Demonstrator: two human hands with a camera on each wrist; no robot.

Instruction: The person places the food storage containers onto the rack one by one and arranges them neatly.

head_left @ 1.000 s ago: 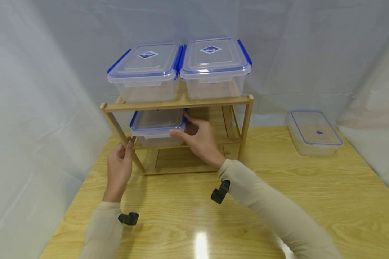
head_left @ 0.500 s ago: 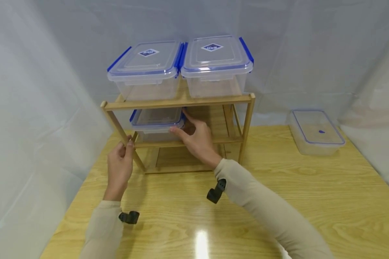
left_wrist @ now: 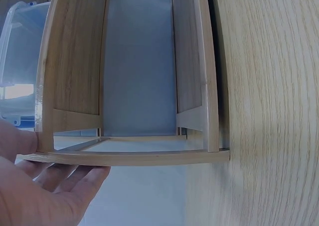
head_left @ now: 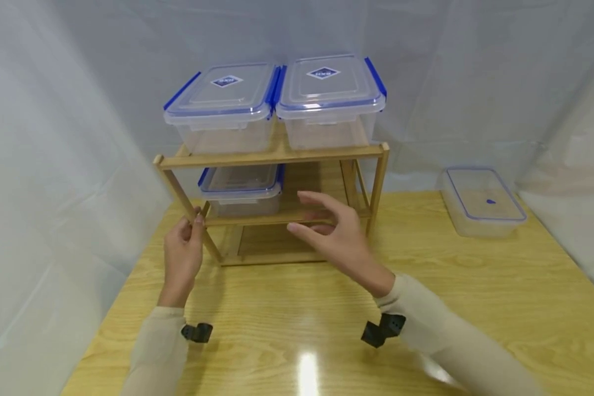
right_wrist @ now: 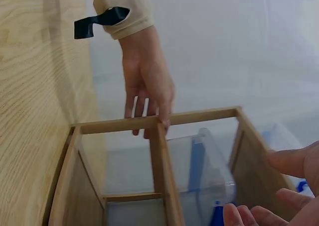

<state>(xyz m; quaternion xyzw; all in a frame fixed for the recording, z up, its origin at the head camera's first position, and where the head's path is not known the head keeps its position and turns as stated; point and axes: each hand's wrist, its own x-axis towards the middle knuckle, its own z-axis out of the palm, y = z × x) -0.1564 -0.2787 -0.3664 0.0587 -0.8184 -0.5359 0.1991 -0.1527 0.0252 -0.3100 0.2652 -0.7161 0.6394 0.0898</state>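
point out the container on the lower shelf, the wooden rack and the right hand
container on the lower shelf (head_left: 241, 187): head view, on its clear lid
wooden rack (head_left: 272, 158): head view, on the top shelf's front rail
right hand (head_left: 339, 234): head view, on the back of the hand

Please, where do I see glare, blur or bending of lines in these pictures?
Head view: a bright lamp glare on the table, and the right hand is slightly blurred. Left wrist view: the rack edge looks curved by the lens. Right wrist view: nearest fingertips are soft.
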